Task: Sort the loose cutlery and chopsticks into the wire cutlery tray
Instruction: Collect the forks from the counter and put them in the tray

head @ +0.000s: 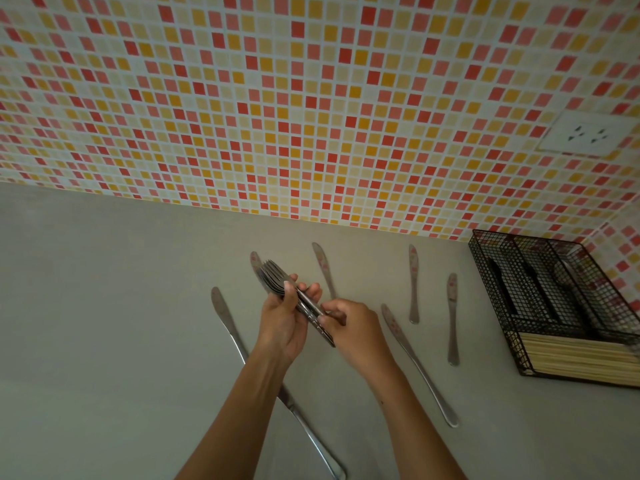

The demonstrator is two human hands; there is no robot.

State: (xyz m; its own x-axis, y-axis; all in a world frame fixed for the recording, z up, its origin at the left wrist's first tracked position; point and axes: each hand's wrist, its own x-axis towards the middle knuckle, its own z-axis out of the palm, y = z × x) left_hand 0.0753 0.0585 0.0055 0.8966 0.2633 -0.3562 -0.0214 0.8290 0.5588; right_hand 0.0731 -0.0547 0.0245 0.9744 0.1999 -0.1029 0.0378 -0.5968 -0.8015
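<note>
My left hand [282, 318] grips a bundle of several steel forks [277, 278], tines pointing up and away. My right hand [349, 323] pinches the lower ends of the fork handles. Loose steel knives lie flat on the grey counter: a long one [227, 320] passing under my left forearm, one [415, 365] right of my right hand, a short one [414, 282], another [452, 317], and one [322, 265] behind my hands. The black wire cutlery tray [485, 258] sits at the right, with chopsticks [571, 355] filling its near compartment.
The grey counter [104, 306] runs back to a wall of red, orange and cream mosaic tiles [277, 116]. A white power socket [588, 135] is mounted on the wall above the tray. The tray's right side runs out of view.
</note>
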